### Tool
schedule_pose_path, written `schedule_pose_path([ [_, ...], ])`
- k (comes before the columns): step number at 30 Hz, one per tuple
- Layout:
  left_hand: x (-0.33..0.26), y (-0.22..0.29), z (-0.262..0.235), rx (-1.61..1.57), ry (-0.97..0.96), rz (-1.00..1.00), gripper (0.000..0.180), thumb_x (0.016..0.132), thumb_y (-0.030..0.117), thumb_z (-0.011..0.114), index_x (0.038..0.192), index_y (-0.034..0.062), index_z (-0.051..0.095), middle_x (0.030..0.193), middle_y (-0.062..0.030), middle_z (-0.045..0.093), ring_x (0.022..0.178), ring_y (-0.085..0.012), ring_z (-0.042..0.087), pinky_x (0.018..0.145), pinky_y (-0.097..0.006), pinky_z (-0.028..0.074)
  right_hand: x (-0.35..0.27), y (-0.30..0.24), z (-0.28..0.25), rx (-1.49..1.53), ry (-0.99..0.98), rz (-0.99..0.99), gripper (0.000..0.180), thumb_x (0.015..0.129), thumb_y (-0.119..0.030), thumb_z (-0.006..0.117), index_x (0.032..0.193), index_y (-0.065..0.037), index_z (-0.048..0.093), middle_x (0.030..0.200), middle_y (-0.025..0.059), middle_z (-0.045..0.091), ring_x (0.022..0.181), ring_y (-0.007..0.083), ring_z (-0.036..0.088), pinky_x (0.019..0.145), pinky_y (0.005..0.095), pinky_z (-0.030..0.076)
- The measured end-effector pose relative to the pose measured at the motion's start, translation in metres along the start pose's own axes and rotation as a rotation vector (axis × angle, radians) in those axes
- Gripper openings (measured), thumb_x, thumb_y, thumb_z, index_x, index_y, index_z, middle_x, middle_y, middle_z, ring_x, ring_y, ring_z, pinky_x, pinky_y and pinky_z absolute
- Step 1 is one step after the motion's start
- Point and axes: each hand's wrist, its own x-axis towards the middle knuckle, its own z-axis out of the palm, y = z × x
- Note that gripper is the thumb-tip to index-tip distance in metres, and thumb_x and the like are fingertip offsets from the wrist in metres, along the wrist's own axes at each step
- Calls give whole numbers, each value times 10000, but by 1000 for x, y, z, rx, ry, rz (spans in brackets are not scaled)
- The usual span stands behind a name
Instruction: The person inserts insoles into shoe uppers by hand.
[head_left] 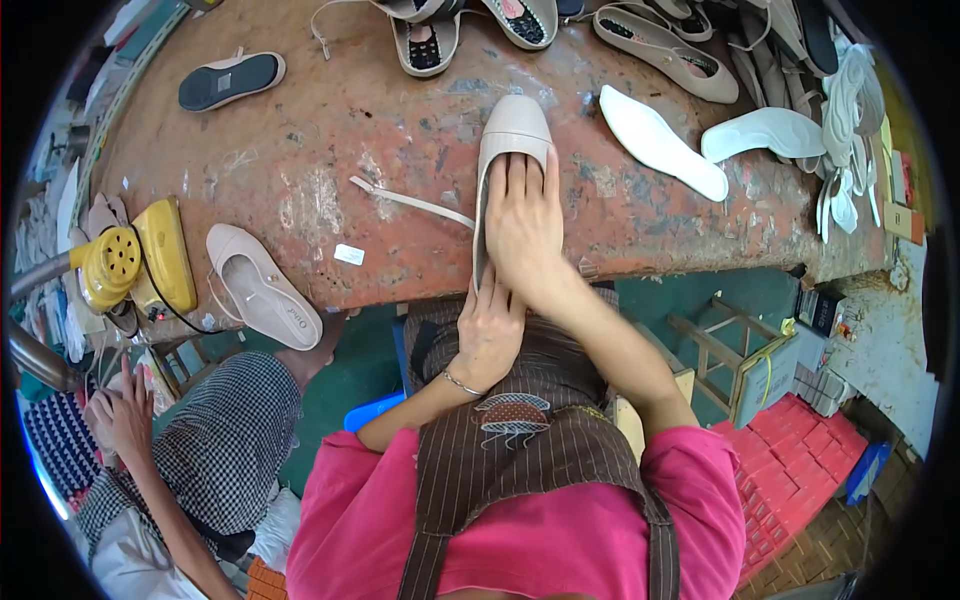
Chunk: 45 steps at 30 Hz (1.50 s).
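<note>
A beige ballet flat (516, 125) lies toe away from me at the near edge of the workbench. My right hand (528, 222) is in its opening, back up, with stretched fingers reaching toward the toe; the fingertips are partly hidden under the upper. My left hand (490, 335), with a bracelet at the wrist, is at the heel end just below the right hand. Its fingers are around the heel, and its thumb is hidden. From the shoe's left side a loose beige strap (415, 204) trails over the bench.
White insoles (660, 143) and several shoes (665, 50) lie right and far. Left are an upturned shoe (232, 80), another flat (262, 285), a white label (349, 254) and a yellow tool (112, 268). A co-worker's hand (122, 420) is lower left; a wooden stool (735, 350) stands right.
</note>
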Motion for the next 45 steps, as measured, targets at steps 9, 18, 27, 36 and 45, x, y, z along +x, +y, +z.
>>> schedule_pose_path([
  [9, -39, -73, -58, -18, 365, -79, 366, 952, 77, 510, 1262, -105, 582, 1338, -316, 536, 1300, -492, 465, 1092, -511, 381, -19, 78, -81, 1019, 90, -349, 396, 765, 36, 559, 1110, -82, 713, 1210, 149, 667, 1302, 307, 518, 1185, 513, 236],
  [18, 177, -132, -146, 55, 621, -160, 591, 914, 249, 657, 1398, -34, 467, 1429, -224, 478, 1348, -398, 402, 1132, -462, 288, -68, 190, 2, 130, 191, 301, 552, 817, -108, 692, 1334, -20, 520, 1274, 206, 560, 1139, 366, 541, 927, 444, 441],
  [27, 320, -119, -135, -245, 550, -140, 224, 851, 172, 682, 994, 0, 687, 901, -150, 638, 818, -297, 638, 723, -389, 491, -94, 154, -77, 1639, 603, 651, 507, 916, 60, 512, 1406, -8, 401, 1280, 219, 573, 1033, 264, 656, 871, 406, 590],
  [36, 70, -47, -86, -267, 28, 204, 186, 742, -18, 692, 913, 50, 716, 856, -91, 628, 849, -286, 612, 704, -365, 493, -153, 183, -63, 1936, 320, 449, 86, 922, -71, 593, 956, 7, 605, 889, 119, 633, 866, 179, 611, 752, 305, 479],
  [45, 20, -58, -65, -174, 336, -378, 499, 836, 95, 740, 1308, 30, 592, 1062, -78, 541, 855, -163, 580, 715, -294, 480, -99, 114, -77, 1879, 510, 720, 457, 946, -180, 387, 1310, 67, 513, 1136, 207, 648, 987, 204, 665, 778, 283, 541],
])
